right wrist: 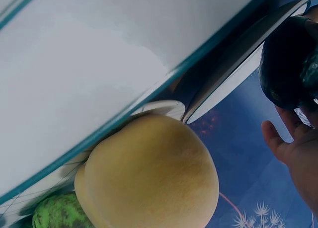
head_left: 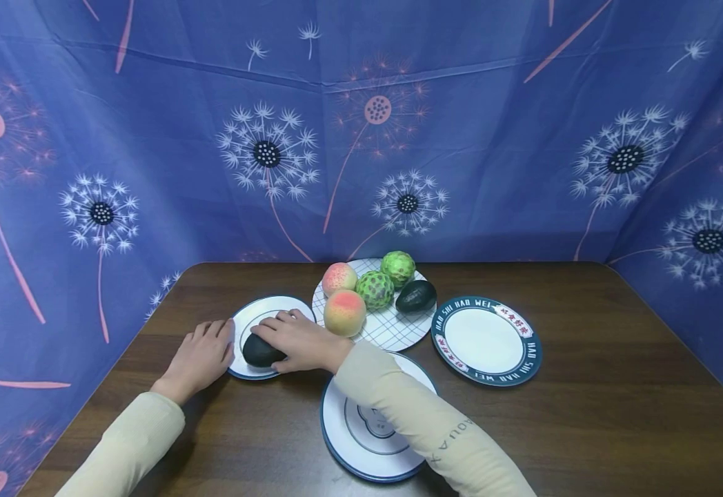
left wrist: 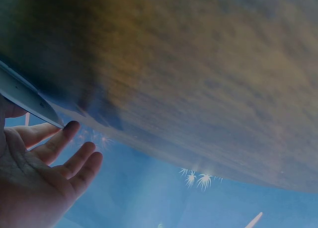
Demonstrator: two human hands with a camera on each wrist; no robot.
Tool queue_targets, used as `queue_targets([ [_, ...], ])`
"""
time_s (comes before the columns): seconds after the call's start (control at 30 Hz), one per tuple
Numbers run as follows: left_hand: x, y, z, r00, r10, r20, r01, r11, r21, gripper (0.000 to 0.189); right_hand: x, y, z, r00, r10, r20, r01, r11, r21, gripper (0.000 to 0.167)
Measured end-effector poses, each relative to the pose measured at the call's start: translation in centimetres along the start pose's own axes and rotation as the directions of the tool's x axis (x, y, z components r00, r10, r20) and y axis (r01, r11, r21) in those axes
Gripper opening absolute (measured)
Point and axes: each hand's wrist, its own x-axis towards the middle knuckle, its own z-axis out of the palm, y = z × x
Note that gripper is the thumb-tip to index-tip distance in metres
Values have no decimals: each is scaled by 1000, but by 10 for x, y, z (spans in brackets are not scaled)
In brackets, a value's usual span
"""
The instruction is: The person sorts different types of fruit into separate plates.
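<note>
On the small white plate point(head_left: 241, 319) with a blue rim, at the table's left, sits a dark avocado point(head_left: 261, 352). My right hand point(head_left: 302, 342) reaches over and grips it, fingers over the top and thumb at the near side. In the right wrist view the same avocado point(right wrist: 283, 64) appears above the right hand's fingers. My left hand point(head_left: 203, 355) rests at the plate's left rim. From the left wrist camera, the left hand's fingers point(left wrist: 79, 158) look mostly straight, with one fingertip touching the plate's edge point(left wrist: 35, 99).
A checked plate point(head_left: 399, 335) behind bears two peaches point(head_left: 345, 313), two green bumpy fruits point(head_left: 375, 289) and another avocado point(head_left: 416, 297). Right of it lies a green-rimmed plate point(head_left: 486, 342). Stacked white plates point(head_left: 368, 442) lie under my right forearm. A blue patterned cloth point(head_left: 361, 138) hangs behind the table.
</note>
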Motion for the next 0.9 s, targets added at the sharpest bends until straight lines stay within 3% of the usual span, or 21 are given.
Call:
queue_targets([
  [0.9, -1, -1, -1, 1000, -3, 25, 3, 1000, 4, 52, 9, -3, 2, 999, 28, 30, -30, 997, 67, 69],
])
